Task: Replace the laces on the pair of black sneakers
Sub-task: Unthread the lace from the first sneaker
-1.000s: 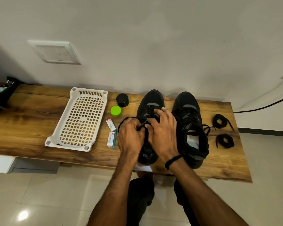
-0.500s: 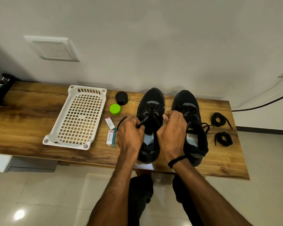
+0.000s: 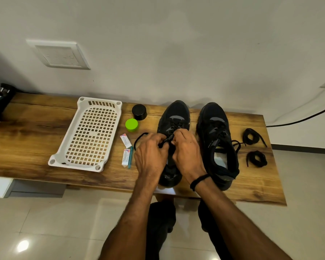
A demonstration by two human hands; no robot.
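Wooden plank surface (image 3: 26,132) against a wall.

- Far left: white perforated plastic tray (image 3: 101,101), lying flat.
- Beside it: black round cap (image 3: 139,112), green round lid (image 3: 131,125) and two small white packets (image 3: 126,140).
- Centre: left black sneaker (image 3: 174,113), toe to the wall.
- Left hand (image 3: 150,156): fingers curled, pinching the black lace (image 3: 139,137), which loops out to the left.
- Right hand (image 3: 188,152): fingers curled on the same lace at the upper eyelets.
- Right of that: right black sneaker (image 3: 216,139), laced, ends trailing loose.
- Far right: two coiled black laces (image 3: 251,136), well apart from the hands.

Judgement: the lower eyelets of the left sneaker look threaded, with the top rows and tying left to do. Cannot tell whether the right sneaker's lace is new.
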